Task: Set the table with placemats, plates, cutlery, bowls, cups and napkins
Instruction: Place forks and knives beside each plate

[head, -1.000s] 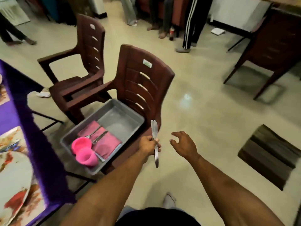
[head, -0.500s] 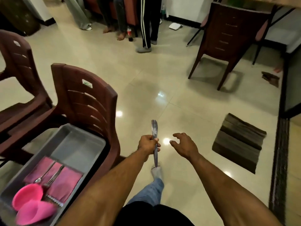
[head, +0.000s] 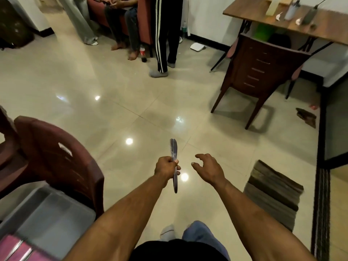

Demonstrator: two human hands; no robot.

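The knives (head: 174, 162) are clasped in the closed left hand (head: 165, 169), long axis upright, blades rising above the grip, handles hanging below; the right hand (head: 209, 169), just beside, is open and empty; no worktop for setting is seen ahead.

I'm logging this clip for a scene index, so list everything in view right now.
knives: apparently two, silver, upright in the left hand
grey tub: one, on the near chair's seat, lower left
napkins: pink, inside the tub, cutlery lying on them
plastic chairs: two, maroon, left edge
wooden chair: one, brown, upper right
desk: one, brown, top right, small items on it
doormat: one, brown striped, right of the hands
bottle: one, on the floor by bystanders' feet
bystanders: several, legs only, top centre
left hand: closed around the knives
right hand: open, empty
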